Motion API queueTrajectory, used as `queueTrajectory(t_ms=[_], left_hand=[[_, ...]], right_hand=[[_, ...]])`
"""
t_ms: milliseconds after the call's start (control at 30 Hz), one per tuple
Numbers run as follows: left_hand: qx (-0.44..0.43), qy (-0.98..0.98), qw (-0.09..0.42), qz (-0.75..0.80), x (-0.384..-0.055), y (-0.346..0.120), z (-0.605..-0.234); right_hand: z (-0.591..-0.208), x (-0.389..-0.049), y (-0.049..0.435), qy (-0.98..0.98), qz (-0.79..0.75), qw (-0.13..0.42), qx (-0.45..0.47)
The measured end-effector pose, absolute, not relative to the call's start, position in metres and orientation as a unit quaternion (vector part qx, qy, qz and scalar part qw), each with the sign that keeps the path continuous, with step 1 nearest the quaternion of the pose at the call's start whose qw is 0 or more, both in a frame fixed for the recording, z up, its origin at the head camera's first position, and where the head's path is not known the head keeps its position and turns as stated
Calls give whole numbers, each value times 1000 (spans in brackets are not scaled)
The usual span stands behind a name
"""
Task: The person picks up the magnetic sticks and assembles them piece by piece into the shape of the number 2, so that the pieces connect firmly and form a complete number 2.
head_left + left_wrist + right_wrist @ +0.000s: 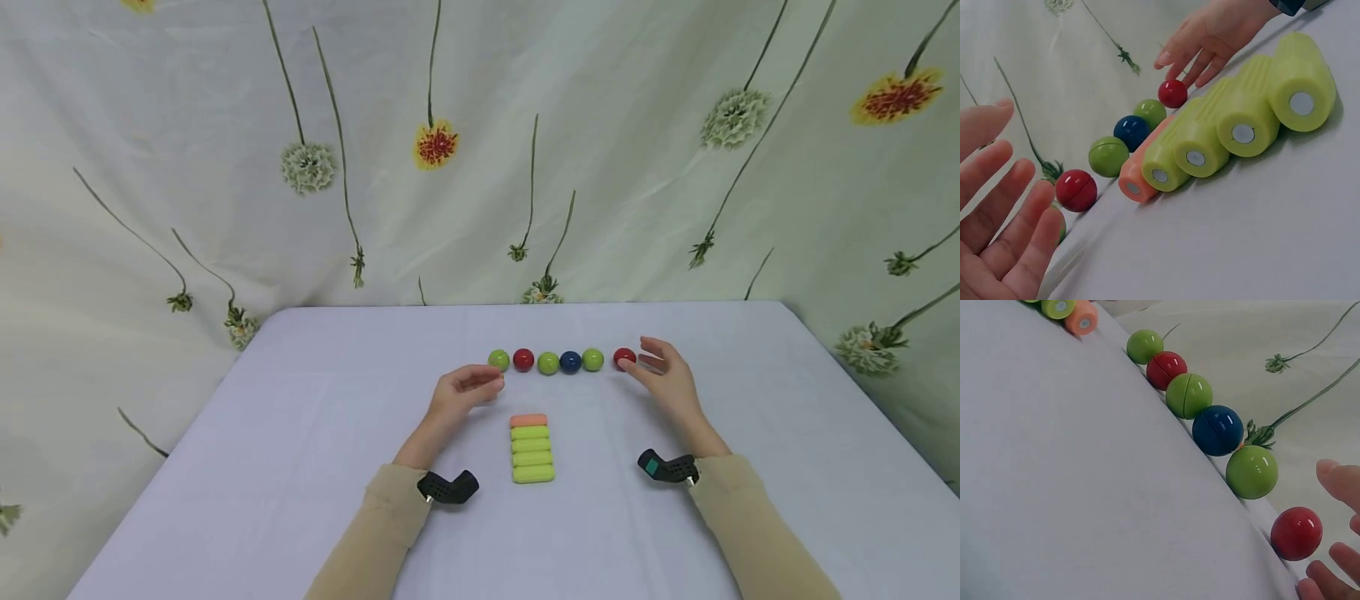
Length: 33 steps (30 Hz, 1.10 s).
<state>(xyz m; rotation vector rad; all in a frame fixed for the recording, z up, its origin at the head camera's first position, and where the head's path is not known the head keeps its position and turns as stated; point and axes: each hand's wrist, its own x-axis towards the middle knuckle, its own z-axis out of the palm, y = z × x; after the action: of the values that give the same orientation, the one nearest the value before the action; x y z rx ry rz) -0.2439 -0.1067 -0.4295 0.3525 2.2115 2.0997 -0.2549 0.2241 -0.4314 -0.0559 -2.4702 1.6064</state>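
Observation:
Small glossy balls lie in a row across the table: a green ball [498,360] at the left end, a red ball [523,360], a green ball [548,363], a dark blue ball [571,362], another green ball [592,360], and a red ball [1297,533] at the right end. My left hand [467,392] hovers beside the leftmost green ball, fingers loosely extended and holding nothing. Around the rightmost red ball my right hand [666,383] has its thumb and fingers spread; in the right wrist view they stand apart from the ball.
Nearer me, between the forearms, lie an orange rod [528,421] and several yellow-green rods [532,458] side by side, with round metallic spots on their ends. The table [300,417] has a pale cover. Behind it hangs a flower-print cloth [480,233].

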Motion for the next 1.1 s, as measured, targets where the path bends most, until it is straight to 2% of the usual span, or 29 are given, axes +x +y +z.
queueTrajectory(t_ms=[500, 833, 1100], left_hand=[[195, 800, 112, 557, -246, -107, -430], [213, 810, 125, 533, -242, -105, -435], [219, 818, 113, 520, -242, -103, -437]], right_hand=[[-436, -260, 225, -843, 531, 89, -16], [-442, -261, 226, -865, 494, 86, -17], [-444, -261, 225, -868, 485, 101, -12]])
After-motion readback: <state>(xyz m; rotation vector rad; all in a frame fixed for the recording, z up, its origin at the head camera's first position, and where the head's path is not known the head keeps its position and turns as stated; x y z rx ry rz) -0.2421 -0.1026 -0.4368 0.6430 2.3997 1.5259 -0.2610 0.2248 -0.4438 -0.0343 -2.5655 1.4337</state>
